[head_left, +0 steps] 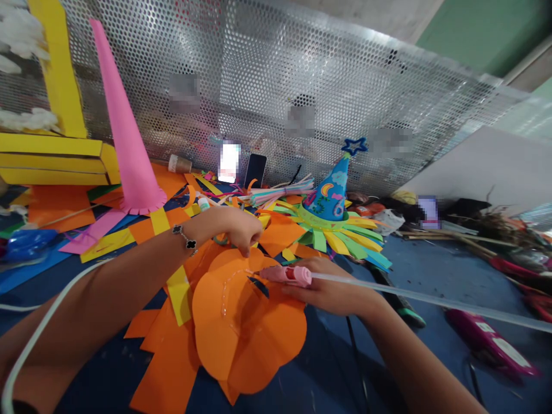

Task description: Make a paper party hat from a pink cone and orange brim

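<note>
The left arm (99,276) reaches in from the lower left, forearm nearly level, with the left hand (239,230) arched knuckles-up and its fingertips (246,248) bent downward. The right arm (414,351) comes in from the lower right, and the right hand (328,290) lies low, its fingers (297,292) curled closed. The two hands are near each other, not touching
</note>
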Motion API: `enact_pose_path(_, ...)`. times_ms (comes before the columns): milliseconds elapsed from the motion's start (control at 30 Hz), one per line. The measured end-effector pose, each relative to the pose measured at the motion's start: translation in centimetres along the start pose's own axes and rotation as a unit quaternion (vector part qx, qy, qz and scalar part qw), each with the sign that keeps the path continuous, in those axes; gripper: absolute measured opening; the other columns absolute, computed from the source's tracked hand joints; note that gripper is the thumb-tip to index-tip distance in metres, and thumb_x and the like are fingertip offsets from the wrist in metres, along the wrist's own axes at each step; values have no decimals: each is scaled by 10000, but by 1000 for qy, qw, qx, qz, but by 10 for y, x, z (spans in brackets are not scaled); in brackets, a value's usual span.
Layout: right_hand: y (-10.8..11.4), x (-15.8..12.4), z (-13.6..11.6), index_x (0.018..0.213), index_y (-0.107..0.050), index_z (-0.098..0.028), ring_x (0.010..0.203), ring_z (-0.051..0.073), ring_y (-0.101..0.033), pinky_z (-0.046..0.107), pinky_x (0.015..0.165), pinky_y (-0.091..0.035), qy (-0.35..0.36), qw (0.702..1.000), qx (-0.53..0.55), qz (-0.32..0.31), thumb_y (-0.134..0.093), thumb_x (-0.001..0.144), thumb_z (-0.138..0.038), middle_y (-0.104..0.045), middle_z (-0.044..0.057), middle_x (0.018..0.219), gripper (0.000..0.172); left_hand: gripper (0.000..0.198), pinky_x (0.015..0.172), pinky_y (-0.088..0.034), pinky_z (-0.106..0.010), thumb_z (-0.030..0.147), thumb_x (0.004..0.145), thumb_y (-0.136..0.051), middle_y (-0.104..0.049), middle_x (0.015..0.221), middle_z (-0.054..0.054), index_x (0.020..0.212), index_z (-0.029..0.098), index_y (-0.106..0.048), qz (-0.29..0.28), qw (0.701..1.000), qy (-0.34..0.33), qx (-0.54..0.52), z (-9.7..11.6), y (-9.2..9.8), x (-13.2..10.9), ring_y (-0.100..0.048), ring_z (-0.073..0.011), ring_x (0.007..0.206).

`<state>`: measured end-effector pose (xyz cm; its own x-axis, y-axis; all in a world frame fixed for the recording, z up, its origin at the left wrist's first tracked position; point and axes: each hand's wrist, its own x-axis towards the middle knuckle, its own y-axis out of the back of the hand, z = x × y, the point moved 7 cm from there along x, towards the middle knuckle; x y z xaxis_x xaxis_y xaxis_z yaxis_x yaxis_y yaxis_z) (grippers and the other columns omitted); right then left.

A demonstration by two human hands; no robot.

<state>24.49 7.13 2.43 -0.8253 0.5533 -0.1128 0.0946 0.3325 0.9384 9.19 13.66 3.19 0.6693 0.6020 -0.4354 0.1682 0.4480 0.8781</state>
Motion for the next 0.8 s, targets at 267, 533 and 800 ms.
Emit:
enact_pose_path(267, -3, 1, 2, 825, -625, -183, 619, 115, -446, 305, 576, -260, -22, 999, 9, -27, -532, 1061, -512, -572, -6, 736, 415, 226, 579, -415, -327, 391, 723, -762, -731, 789, -44, 830, 193, -739, -33, 999, 4, -10, -17, -7, 5, -592, -202, 634)
enact_pose_path(533, -1, 2, -3, 886, -656, -197, 643, 130, -494, 283, 591, -294, -6, 1000, 8, -14, -520, 1060, -442, -640, 17, 790, 329, 334, 629, -479, -350, 406, 728, -761, -758, 865, -79, 959, 168, -788, -15, 999, 37, -9, -9, -3, 1, -649, -242, 687)
enact_pose_path(800, -6, 2, 1, 907, -682, -179, 641, 128, -472, 298, 598, -290, 14, 1000, -2, -12, -504, 1074, -461, -613, 13, 768, 372, 516, 670, -482, -321, 336, 735, -768, -769, 1178, -79, 1233, 205, -734, 1, 999, 35, 0, -4, 1, 0, -677, -245, 869)
